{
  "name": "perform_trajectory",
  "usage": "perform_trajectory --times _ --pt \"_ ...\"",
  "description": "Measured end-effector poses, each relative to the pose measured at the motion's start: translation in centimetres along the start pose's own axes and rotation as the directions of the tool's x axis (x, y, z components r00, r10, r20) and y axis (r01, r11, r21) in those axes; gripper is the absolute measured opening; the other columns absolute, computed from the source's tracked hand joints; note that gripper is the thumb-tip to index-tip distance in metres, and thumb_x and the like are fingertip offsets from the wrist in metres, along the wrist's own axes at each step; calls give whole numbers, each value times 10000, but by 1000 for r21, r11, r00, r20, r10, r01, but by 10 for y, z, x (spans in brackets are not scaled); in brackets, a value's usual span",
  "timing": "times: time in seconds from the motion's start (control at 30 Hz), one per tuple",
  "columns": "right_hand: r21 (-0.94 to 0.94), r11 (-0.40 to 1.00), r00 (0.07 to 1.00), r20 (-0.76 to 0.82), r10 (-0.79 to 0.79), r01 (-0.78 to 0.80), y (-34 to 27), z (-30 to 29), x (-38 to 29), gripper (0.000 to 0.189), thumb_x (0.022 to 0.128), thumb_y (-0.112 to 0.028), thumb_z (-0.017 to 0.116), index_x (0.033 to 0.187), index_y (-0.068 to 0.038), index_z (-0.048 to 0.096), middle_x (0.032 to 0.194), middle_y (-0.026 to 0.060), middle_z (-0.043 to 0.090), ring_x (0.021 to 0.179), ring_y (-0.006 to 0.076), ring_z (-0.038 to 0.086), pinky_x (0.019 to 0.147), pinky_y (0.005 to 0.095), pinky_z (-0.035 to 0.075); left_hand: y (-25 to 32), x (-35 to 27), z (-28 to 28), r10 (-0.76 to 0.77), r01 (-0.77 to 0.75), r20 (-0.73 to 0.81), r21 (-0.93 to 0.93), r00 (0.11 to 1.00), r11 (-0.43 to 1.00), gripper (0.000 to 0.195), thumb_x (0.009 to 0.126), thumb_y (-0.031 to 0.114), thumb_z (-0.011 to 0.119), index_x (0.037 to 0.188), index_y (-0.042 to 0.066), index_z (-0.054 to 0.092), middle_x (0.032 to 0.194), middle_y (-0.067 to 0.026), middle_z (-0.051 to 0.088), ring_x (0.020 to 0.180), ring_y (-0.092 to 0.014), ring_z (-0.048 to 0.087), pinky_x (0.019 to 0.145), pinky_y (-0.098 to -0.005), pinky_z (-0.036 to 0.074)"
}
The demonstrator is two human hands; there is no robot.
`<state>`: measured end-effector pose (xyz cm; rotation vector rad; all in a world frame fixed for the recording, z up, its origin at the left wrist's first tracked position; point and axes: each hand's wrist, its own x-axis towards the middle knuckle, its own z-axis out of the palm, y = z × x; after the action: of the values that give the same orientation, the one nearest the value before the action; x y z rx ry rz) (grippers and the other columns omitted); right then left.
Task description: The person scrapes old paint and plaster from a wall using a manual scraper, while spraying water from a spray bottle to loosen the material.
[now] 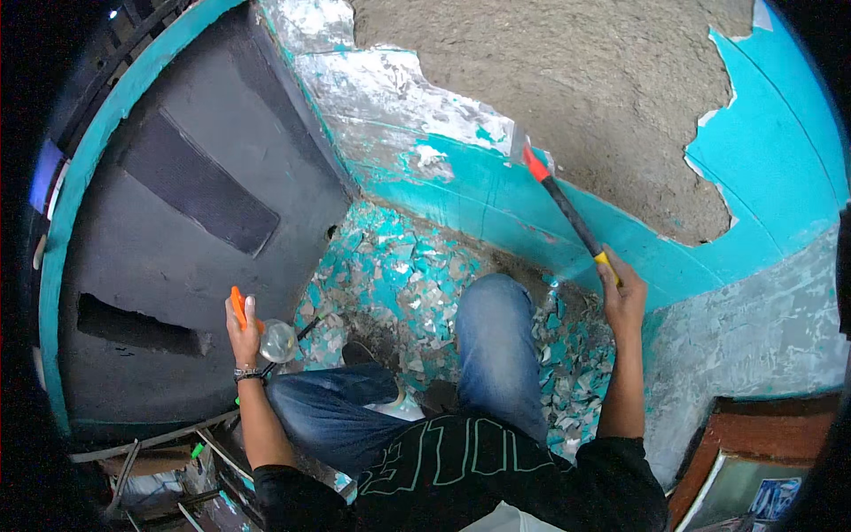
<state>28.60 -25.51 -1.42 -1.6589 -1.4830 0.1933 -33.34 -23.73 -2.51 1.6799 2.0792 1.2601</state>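
My right hand (623,292) is closed round the yellow-banded black handle of a long-handled scraper (565,206) with a red head. Its blade rests against the wall, where white patchy plaster meets the turquoise paint (479,193). Above the blade spreads a large area of bare rough grey wall (578,100) with jagged paint edges. On the left, my left hand (244,332) holds a spray bottle by its orange trigger head (238,307); the clear round bottle (278,341) is beside the wrist, away from the wall.
Turquoise and white paint flakes (392,266) cover the floor around my bent legs. A dark grey panel (199,179) with a rectangular opening stands at the left. Wooden bars (126,475) are at the lower left, a brown wooden frame (764,432) at the lower right.
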Motion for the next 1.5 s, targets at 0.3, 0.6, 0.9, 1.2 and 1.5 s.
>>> perform_trajectory --times 0.3,0.6,0.9,1.2,1.5 --pt "42 998 998 -40 57 -55 0 13 -2 317 915 -162 638 1204 -31 651 1029 172 700 919 236 673 825 326 500 4 -1 6 -1 0 52 20 999 1000 436 976 383 543 1209 15 516 1000 -85 588 933 -191 567 835 -329 452" --pt "-49 998 999 -11 36 -36 -10 23 7 315 891 -144 656 1194 -56 660 980 200 689 863 273 675 770 346 504 15 -4 11 60 -60 24 14 998 998 414 966 354 556 1147 -16 516 942 -124 571 862 -234 557 783 -356 450" --pt "-108 994 1000 3 25 -25 -23 35 11 301 904 -155 642 1188 -58 664 997 183 695 881 274 676 793 359 509 9 -6 4 49 -49 29 15 998 999 395 967 335 554 1155 -10 513 942 -118 561 853 -227 543 779 -349 447" --pt "-7 999 997 -72 -32 31 -17 38 16 298 891 -165 654 1177 -82 673 939 191 683 823 302 668 741 358 506 18 -5 8 50 -50 20 5 999 999 363 970 318 556 1130 -6 524 921 -100 556 835 -203 538 759 -341 448" --pt "-15 1000 996 -84 4 -6 -17 30 12 300 902 -168 649 1180 -56 670 978 183 694 884 267 669 789 336 501 14 -1 16 106 -106 18 3 994 994 385 964 329 563 1135 -13 525 898 -112 559 812 -221 547 749 -347 453"
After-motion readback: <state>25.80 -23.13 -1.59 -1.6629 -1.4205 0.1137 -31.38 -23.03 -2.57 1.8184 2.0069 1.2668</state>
